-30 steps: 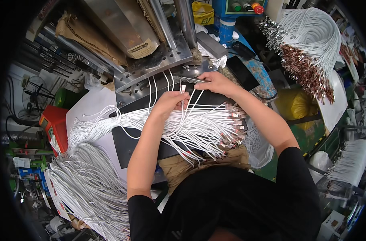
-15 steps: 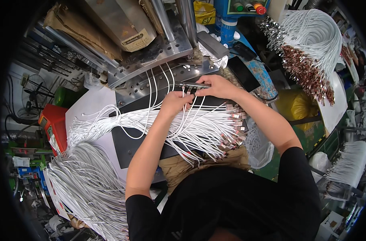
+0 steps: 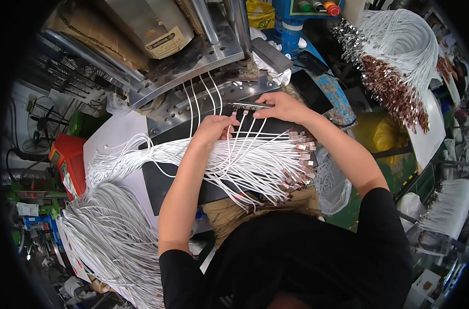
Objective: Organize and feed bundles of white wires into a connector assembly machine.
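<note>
In front of the press, my right hand (image 3: 282, 108) grips the right end of a narrow dark metal bar mould (image 3: 251, 105) between thumb and fingers. Several white cables hang from the bar's near edge, their USB-type plugs set along it. At the bar's left end, my left hand (image 3: 214, 130) is closed, thumb and fingertips pinching one white cable (image 3: 231, 123) close to its plug. Below both hands lies a thick bundle of white cables (image 3: 229, 154), with metal plugs (image 3: 302, 149) fanned out at the right end.
The steel press (image 3: 193, 72) stands just beyond my hands, with several white cables hanging under its upper plate. A grey cable heap (image 3: 111, 237) lies at the lower left beside a red bin (image 3: 69, 157). More coiled cables (image 3: 399, 46) are at the far right. A dark phone-like slab (image 3: 312, 92) lies nearby.
My left hand has moved left along the bar, uncovering plugs and cables at its middle. My right hand has shifted slightly and still holds the bar's right end.
</note>
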`<move>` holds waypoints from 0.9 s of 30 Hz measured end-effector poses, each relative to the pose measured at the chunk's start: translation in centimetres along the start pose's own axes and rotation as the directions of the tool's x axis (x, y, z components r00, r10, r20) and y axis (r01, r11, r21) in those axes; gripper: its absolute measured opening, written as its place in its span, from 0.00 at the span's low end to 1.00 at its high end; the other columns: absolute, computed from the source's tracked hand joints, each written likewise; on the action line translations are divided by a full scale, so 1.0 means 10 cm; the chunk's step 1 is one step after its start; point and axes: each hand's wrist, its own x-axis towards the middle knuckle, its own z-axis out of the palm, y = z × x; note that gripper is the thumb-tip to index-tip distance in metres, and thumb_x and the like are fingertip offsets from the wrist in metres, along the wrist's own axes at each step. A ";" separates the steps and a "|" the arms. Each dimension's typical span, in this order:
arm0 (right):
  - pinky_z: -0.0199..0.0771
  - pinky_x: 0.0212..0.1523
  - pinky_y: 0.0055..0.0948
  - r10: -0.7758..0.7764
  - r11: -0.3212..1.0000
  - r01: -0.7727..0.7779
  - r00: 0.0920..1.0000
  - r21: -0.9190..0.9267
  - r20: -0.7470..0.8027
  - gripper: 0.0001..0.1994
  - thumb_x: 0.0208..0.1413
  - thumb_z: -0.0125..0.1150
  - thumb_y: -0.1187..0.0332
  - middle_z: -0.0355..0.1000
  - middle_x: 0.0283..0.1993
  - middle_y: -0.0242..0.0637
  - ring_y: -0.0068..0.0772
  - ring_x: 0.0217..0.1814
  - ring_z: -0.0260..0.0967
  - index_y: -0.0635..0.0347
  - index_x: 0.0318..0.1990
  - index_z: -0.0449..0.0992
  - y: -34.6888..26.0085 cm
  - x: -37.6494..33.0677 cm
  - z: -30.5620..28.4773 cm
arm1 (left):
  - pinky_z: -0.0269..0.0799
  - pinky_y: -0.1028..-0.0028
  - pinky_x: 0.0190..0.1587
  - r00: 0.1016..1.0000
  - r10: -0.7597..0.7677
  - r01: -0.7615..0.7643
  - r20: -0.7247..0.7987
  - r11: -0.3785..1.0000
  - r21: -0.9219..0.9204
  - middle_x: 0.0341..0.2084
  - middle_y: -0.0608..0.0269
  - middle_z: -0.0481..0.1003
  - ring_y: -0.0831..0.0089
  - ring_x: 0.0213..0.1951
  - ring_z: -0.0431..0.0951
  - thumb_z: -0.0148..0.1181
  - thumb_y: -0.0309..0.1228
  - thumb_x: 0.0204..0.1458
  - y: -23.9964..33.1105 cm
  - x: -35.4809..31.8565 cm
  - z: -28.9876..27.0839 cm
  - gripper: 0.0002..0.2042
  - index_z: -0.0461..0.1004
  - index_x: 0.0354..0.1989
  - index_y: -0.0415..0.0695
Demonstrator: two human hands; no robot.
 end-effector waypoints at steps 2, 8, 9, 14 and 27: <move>0.70 0.42 0.23 -0.085 0.995 0.088 0.995 -0.045 0.055 0.24 0.50 0.75 0.57 0.79 0.38 0.34 0.20 0.40 0.72 0.67 0.47 0.78 0.03 0.01 0.00 | 0.64 0.82 0.28 1.000 0.010 -0.010 0.012 0.999 0.035 0.19 0.75 0.73 0.84 0.23 0.71 0.60 0.41 0.61 0.00 0.01 -0.01 0.14 0.82 0.34 0.43; 0.69 0.43 0.23 -0.057 0.996 0.058 0.998 -0.072 0.027 0.23 0.51 0.75 0.59 0.79 0.38 0.33 0.20 0.40 0.72 0.66 0.48 0.78 0.08 0.02 -0.02 | 0.63 0.82 0.27 1.000 0.023 -0.024 0.004 0.999 0.032 0.19 0.75 0.74 0.84 0.21 0.70 0.60 0.41 0.61 -0.03 0.01 0.02 0.14 0.82 0.33 0.43; 0.69 0.44 0.22 -0.052 0.997 0.054 0.998 -0.058 0.029 0.21 0.52 0.74 0.61 0.79 0.39 0.32 0.19 0.40 0.72 0.65 0.49 0.78 0.08 0.02 -0.03 | 0.62 0.82 0.26 0.999 0.033 -0.033 0.008 0.999 0.032 0.19 0.75 0.74 0.84 0.21 0.70 0.60 0.41 0.61 -0.03 0.01 0.03 0.14 0.82 0.33 0.43; 0.68 0.44 0.22 -0.060 0.970 0.074 0.996 -0.232 0.065 0.19 0.54 0.73 0.62 0.78 0.39 0.32 0.16 0.40 0.71 0.64 0.48 0.78 -0.08 -0.04 0.01 | 0.66 0.78 0.27 0.998 0.058 -0.059 0.019 0.997 0.043 0.20 0.70 0.76 0.79 0.21 0.71 0.60 0.41 0.61 -0.08 0.03 0.02 0.15 0.82 0.33 0.42; 0.72 0.52 0.44 -0.768 0.496 0.351 0.604 -0.794 -0.213 0.17 0.58 0.60 0.59 0.74 0.44 0.49 0.52 0.51 0.70 0.59 0.49 0.77 -0.31 0.98 0.23 | 0.77 0.56 0.39 0.466 0.859 0.051 -0.212 0.214 0.976 0.25 0.50 0.80 0.48 0.32 0.81 0.55 0.48 0.58 0.35 0.29 -0.23 0.21 0.80 0.30 0.41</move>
